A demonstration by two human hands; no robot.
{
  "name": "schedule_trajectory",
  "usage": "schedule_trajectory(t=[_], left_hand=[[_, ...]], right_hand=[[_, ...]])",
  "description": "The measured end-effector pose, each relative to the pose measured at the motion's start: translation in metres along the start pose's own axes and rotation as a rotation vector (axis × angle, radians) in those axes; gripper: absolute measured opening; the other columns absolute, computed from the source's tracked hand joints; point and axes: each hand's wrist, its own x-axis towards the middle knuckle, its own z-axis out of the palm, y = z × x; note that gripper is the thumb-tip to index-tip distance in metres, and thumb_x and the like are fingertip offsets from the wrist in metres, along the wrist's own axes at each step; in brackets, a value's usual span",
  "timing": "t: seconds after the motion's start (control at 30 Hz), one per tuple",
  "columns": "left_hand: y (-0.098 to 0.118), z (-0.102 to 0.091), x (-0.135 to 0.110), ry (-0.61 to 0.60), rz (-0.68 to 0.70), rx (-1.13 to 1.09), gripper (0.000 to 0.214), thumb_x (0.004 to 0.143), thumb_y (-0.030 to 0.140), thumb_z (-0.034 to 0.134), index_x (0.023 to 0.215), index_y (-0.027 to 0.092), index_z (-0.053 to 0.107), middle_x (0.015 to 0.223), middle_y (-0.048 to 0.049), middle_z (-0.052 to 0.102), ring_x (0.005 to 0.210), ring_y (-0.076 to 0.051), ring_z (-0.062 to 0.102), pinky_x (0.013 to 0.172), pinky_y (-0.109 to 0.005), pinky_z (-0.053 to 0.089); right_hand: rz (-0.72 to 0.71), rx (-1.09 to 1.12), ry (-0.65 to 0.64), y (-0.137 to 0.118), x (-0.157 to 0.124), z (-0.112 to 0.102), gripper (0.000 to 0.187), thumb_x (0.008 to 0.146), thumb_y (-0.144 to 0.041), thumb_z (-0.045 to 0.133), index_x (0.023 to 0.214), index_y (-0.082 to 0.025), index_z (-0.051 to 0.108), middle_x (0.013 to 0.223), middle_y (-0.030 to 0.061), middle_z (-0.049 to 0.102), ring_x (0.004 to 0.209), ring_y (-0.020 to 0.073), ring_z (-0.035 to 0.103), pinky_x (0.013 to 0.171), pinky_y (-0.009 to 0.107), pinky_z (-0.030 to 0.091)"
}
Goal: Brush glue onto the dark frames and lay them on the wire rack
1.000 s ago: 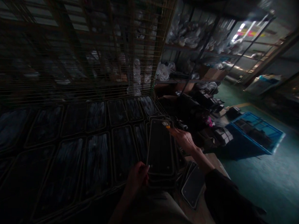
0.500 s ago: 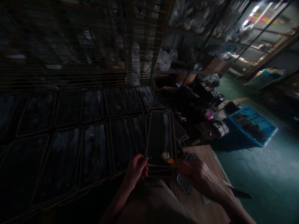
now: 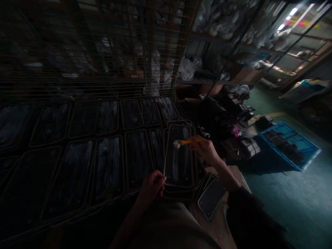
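A dark rectangular panel (image 3: 179, 160) with a pale rim tops a small stack in front of me. My left hand (image 3: 151, 187) is closed on the panel's near left corner. My right hand (image 3: 206, 150) grips a small brush (image 3: 186, 142) with an orange handle. Its pale bristles touch the far part of the panel, which carries wet, shiny streaks.
Many similar streaked panels (image 3: 107, 163) lie in rows to the left. A wire mesh rack (image 3: 98, 50) stands behind them. Another panel (image 3: 210, 198) rests on a wooden board at my right knee. A blue crate (image 3: 289, 145) sits on the green floor at right.
My right hand has moved the brush from the panel's near end up to its far end, leaving shiny streaks. My left hand has stayed on the corner.
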Motion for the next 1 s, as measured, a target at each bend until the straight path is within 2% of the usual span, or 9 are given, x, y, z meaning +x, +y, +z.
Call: schedule_trajectory(t=[0.07,0.17,0.3,0.4,0.53,0.67,0.77,0.87,1.0], left_hand=[[0.003,0.0,0.0,0.006,0.003,0.037,0.024,0.081,0.041,0.055,0.074,0.019,0.048,0.05,0.006,0.053,0.036,-0.008,0.047,0.036,-0.017,0.034],[0.006,0.0,-0.001,0.024,0.006,0.052,0.024,0.08,0.041,0.056,0.074,0.019,0.049,0.051,0.0052,0.054,0.038,-0.008,0.048,0.037,-0.017,0.035],[0.008,0.0,-0.002,0.046,0.0,0.052,0.024,0.079,0.04,0.057,0.072,0.019,0.049,0.05,0.0058,0.052,0.038,-0.008,0.047,0.037,-0.017,0.033],[0.006,0.0,-0.003,0.037,0.001,0.019,0.024,0.08,0.041,0.057,0.074,0.019,0.049,0.051,0.0059,0.053,0.039,-0.008,0.049,0.038,-0.017,0.034],[0.003,0.001,-0.003,0.019,-0.01,-0.056,0.026,0.081,0.043,0.057,0.078,0.019,0.048,0.052,0.0066,0.053,0.036,-0.008,0.046,0.034,-0.017,0.032],[0.002,0.001,-0.004,0.021,0.014,-0.068,0.025,0.083,0.043,0.055,0.08,0.019,0.049,0.052,0.0067,0.053,0.036,-0.007,0.046,0.034,-0.015,0.03],[0.003,0.002,-0.004,0.02,-0.002,-0.041,0.023,0.084,0.041,0.053,0.08,0.019,0.05,0.051,0.0066,0.053,0.036,-0.007,0.046,0.034,-0.015,0.03],[0.004,0.001,-0.004,0.029,-0.007,0.012,0.022,0.083,0.04,0.054,0.079,0.019,0.05,0.051,0.0068,0.052,0.037,-0.007,0.046,0.035,-0.015,0.031],[0.009,-0.001,-0.005,0.031,0.04,0.084,0.025,0.082,0.043,0.056,0.075,0.018,0.051,0.052,0.0055,0.052,0.041,-0.008,0.048,0.039,-0.016,0.035]], right_hand=[[-0.046,-0.122,0.082,0.006,0.018,-0.002,0.033,0.097,-0.042,0.042,0.112,-0.018,0.06,0.075,0.0026,0.07,0.068,0.0164,0.069,0.067,0.026,0.054],[-0.122,-0.313,0.116,0.006,0.038,-0.001,0.032,0.098,-0.037,0.041,0.118,-0.02,0.059,0.085,0.0041,0.073,0.077,0.0174,0.07,0.07,0.026,0.052],[-0.186,-0.468,0.013,0.001,0.043,0.011,0.028,0.097,-0.031,0.044,0.118,-0.021,0.06,0.101,0.005,0.073,0.086,0.0178,0.07,0.068,0.023,0.05],[-0.204,-0.474,-0.128,-0.007,0.022,0.017,0.027,0.099,-0.031,0.043,0.119,-0.022,0.059,0.102,0.0035,0.073,0.081,0.0154,0.07,0.067,0.022,0.049],[-0.204,-0.359,-0.258,-0.027,-0.03,0.015,0.026,0.099,-0.036,0.044,0.116,-0.023,0.059,0.097,0.0024,0.072,0.077,0.0129,0.068,0.067,0.022,0.048],[-0.093,-0.16,-0.411,-0.042,-0.076,0.008,0.026,0.098,-0.035,0.047,0.117,-0.022,0.059,0.089,0.0014,0.071,0.074,0.0107,0.067,0.065,0.02,0.048],[0.042,0.053,-0.453,-0.039,-0.086,0.006,0.028,0.099,-0.036,0.044,0.116,-0.021,0.06,0.085,0.0017,0.071,0.075,0.0109,0.068,0.067,0.02,0.051],[0.134,0.272,-0.392,-0.021,-0.069,0.004,0.033,0.098,-0.042,0.043,0.11,-0.016,0.06,0.075,0.0021,0.07,0.068,0.0124,0.068,0.064,0.022,0.055],[0.085,0.209,-0.073,0.008,-0.019,-0.007,0.038,0.095,-0.049,0.046,0.108,-0.016,0.06,0.073,0.0018,0.068,0.067,0.0139,0.067,0.066,0.026,0.057]])
